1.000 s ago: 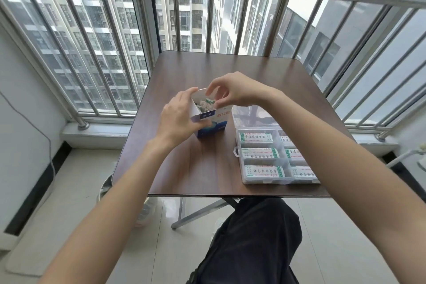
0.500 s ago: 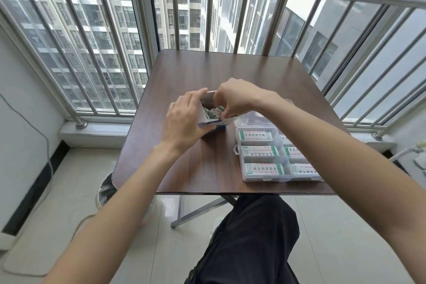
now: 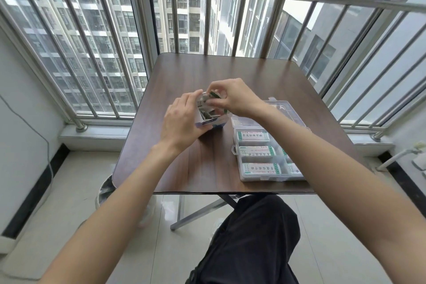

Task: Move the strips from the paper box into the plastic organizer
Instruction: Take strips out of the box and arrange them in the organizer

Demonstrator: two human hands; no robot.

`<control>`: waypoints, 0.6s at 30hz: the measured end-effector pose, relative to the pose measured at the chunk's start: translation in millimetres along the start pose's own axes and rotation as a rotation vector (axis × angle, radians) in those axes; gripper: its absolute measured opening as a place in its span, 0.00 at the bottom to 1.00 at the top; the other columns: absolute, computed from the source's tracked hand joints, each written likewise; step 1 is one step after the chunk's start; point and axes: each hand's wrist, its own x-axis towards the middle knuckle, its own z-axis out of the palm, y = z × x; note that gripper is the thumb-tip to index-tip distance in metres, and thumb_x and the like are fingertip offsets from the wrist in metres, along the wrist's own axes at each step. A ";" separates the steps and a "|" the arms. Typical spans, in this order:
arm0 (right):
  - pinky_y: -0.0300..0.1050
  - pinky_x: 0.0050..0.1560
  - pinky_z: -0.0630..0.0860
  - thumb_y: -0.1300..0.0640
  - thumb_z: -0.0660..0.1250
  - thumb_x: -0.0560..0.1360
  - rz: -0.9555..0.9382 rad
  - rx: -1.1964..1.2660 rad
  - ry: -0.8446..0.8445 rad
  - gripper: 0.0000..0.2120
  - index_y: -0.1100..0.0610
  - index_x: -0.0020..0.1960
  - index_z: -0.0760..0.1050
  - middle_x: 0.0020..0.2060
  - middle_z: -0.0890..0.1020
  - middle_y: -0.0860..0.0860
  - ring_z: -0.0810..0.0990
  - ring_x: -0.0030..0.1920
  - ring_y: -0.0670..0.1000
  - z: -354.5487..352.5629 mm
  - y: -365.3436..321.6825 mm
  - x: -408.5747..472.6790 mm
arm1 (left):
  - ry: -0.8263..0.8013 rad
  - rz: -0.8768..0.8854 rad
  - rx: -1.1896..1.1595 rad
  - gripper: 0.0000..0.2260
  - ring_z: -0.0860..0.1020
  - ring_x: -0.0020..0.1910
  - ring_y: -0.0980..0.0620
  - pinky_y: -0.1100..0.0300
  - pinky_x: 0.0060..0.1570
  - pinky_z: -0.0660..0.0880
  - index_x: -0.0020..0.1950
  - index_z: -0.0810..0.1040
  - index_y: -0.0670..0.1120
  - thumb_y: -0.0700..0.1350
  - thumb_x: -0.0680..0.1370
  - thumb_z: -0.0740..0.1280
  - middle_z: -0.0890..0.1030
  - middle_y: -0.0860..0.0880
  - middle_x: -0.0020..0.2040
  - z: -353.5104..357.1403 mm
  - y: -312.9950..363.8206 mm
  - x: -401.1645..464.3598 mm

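Blurred, unreadable print on strips [image 3: 253, 136] in organizer [image 3: 235, 150]

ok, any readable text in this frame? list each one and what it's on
Nothing can be quoted with confidence.
Strips in the plastic organizer: white labels with green trim and a row of dark Chinese characters, e.g. the front strip; too blurred to read.
Paper box held by the left hand: blue and white print, illegible.
Strip pinched by the right hand: green mark, too small to read.
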 end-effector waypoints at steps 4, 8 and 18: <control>0.52 0.40 0.79 0.56 0.71 0.72 0.032 0.151 0.148 0.09 0.62 0.44 0.80 0.37 0.83 0.56 0.82 0.34 0.52 5.7 4.4 3.0 | -0.037 -0.045 -0.027 0.38 0.74 0.58 0.43 0.51 0.54 0.70 0.69 0.68 0.44 0.53 0.64 0.78 0.76 0.45 0.61 -3.0 -3.6 4.9; 0.44 0.29 0.79 0.58 0.70 0.74 0.102 0.365 0.311 0.06 0.61 0.45 0.80 0.38 0.82 0.57 0.81 0.30 0.49 -6.0 15.3 2.2 | -0.131 -0.186 -0.125 0.40 0.72 0.63 0.48 0.56 0.58 0.67 0.71 0.66 0.47 0.55 0.63 0.78 0.74 0.48 0.64 -9.6 -15.5 12.8; 0.40 0.35 0.79 0.60 0.67 0.76 0.264 0.924 0.425 0.02 0.59 0.47 0.76 0.38 0.81 0.53 0.80 0.30 0.46 -4.6 24.6 2.5 | -0.231 -0.224 -0.251 0.47 0.63 0.70 0.50 0.52 0.68 0.62 0.75 0.58 0.53 0.59 0.61 0.78 0.66 0.49 0.71 -19.5 -25.0 19.6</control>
